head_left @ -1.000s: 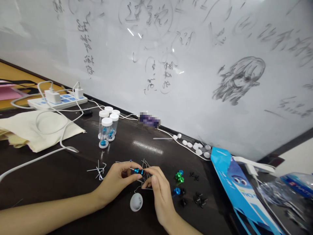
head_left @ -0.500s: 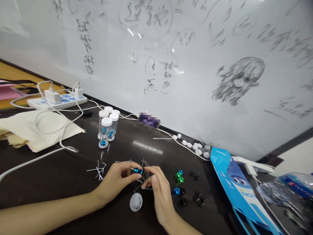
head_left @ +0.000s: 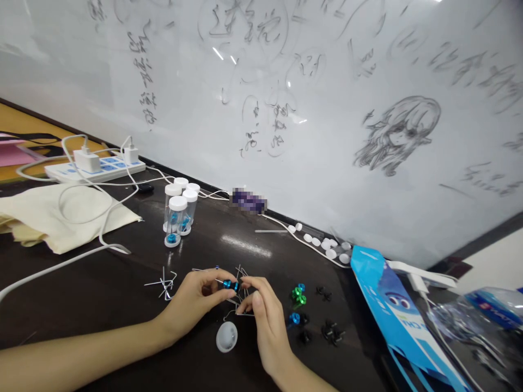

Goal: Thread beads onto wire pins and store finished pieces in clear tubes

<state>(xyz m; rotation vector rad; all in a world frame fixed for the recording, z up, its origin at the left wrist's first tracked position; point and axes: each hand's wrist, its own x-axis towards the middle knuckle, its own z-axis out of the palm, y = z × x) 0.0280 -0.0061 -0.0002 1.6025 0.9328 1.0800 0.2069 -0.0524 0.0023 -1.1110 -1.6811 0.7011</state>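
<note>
My left hand (head_left: 200, 294) is closed in a pinch on a small blue-and-black metal piece (head_left: 231, 285) with a thin rod sticking out toward the left. At that piece's right end, my right hand (head_left: 265, 316) has its fingers curled and the index fingertip against it; part of the contact is hidden. Bent thin metal rods (head_left: 242, 270) lie behind and below the fingers, partly covered. A small round translucent white dish (head_left: 226, 337) rests just in front of both hands. Left of my left hand is a loose pile of hex keys (head_left: 166, 284).
Green parts (head_left: 298, 295), a blue part (head_left: 294, 319) and black parts (head_left: 333, 332) lie to the right. Capped clear tubes (head_left: 177, 218) stand back left, near a power strip (head_left: 102, 169) and cream cloth (head_left: 61, 212). White caps (head_left: 327, 244) and a blue packet (head_left: 392, 305) are at right.
</note>
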